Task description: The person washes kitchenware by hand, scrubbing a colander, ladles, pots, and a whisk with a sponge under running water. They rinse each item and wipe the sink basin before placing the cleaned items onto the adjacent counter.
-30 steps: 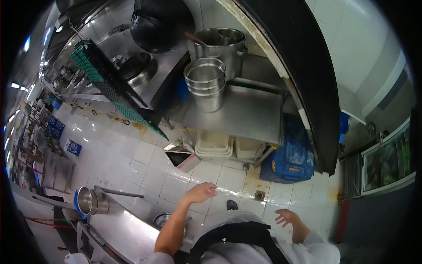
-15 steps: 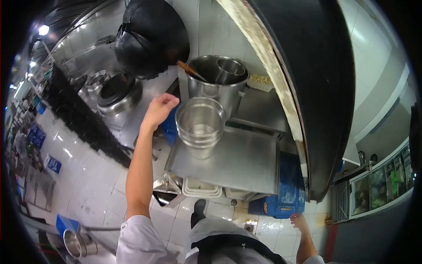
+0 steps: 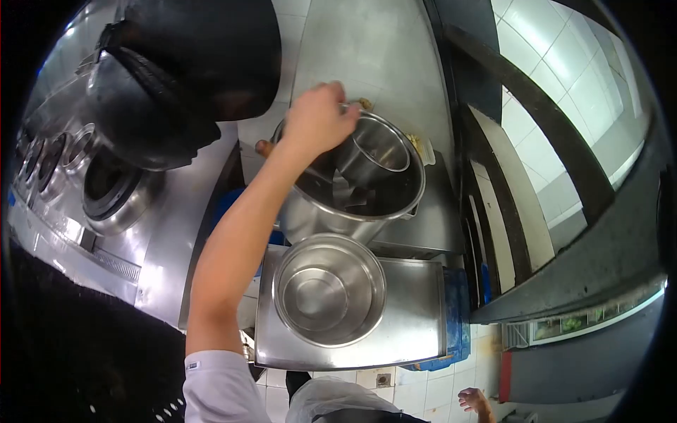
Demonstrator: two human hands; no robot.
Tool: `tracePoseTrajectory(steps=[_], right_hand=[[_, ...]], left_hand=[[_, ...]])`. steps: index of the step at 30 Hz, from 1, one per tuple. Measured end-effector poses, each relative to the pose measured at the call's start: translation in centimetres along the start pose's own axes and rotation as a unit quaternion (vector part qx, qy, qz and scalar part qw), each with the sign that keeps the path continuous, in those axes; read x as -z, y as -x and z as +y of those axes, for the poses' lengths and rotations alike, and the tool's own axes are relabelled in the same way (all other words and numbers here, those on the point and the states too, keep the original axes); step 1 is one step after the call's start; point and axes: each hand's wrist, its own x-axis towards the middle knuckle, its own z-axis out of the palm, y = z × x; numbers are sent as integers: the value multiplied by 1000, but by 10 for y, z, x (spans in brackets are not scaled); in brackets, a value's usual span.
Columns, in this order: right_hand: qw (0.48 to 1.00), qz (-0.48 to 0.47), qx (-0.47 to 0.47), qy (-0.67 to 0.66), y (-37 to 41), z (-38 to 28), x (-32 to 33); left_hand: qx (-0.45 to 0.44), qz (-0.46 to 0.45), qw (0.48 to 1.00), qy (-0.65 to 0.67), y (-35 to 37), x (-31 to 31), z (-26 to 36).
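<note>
My left hand [image 3: 321,120] reaches over the far left rim of a large steel pot [image 3: 338,222], beside a smaller steel container [image 3: 381,144] inside it. Its fingers are bent near that container's edge; whether they grip anything is unclear. A wooden handle end [image 3: 264,148] shows at the pot's left rim, below my forearm. Nearer to me, a steel container [image 3: 329,289] stands on the metal table [image 3: 416,310]. My right hand [image 3: 472,400] hangs low at the right, fingers apart, holding nothing.
Large black rounded covers [image 3: 204,63] hang at the upper left. Lidded steel pots [image 3: 113,197] stand on the left counter [image 3: 176,233]. Dark curved frames [image 3: 536,99] rise on the right. A blue bin [image 3: 457,317] is beside the table.
The view has moved closer to the large pot. My left hand has gone from beside the container on the table to over the large pot's rim. My right hand still hangs low.
</note>
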Motion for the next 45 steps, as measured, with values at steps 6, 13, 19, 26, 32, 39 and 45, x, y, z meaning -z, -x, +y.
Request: tracePoseTrajectory(steps=[6, 13, 19, 26, 32, 39, 45], right_hand=[[995, 31, -25, -89, 39, -4, -18], [983, -17, -66, -173, 40, 83, -47], [980, -50, -60, -183, 62, 112, -76], [951, -37, -57, -303, 86, 120, -101], [840, -261, -94, -467, 19, 201, -109], [952, 17, -38, -305, 36, 148, -124], [958, 40, -33, -282, 64, 151, -135]], left_hand=[[189, -271, 943, -43, -49, -122, -35], [254, -183, 940, 134, -77, -88, -39], [213, -153, 951, 163, -119, -40, -10], [182, -173, 964, 84, -128, -32, 3], [-124, -64, 990, 27, -105, -20, 16], [-198, -133, 957, 167, -25, -18, 104], [-42, -514, 820, 247, 60, -96, 174]])
